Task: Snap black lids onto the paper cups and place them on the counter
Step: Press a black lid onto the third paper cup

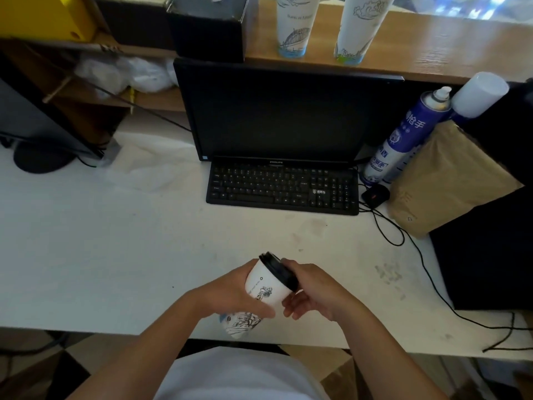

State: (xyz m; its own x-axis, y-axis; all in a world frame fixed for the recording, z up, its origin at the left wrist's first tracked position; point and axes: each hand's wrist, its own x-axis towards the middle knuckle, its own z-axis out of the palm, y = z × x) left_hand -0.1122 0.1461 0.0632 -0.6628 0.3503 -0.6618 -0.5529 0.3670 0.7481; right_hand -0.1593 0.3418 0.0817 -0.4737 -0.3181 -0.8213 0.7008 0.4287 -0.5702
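Note:
A white paper cup with a black line drawing is held tilted over the near edge of the white desk, its mouth pointing up and right. A black lid sits on its rim. My left hand wraps the cup's body from the left and below. My right hand presses on the lid from the right, fingers curled under the rim. More printed white paper shows under my left hand; I cannot tell whether it is a second cup. Two tall stacks of paper cups stand on the wooden counter behind the monitor.
A black monitor and keyboard stand mid-desk. To the right are a mouse, a blue spray can, a brown paper package and trailing cables. A second monitor stand is at far left.

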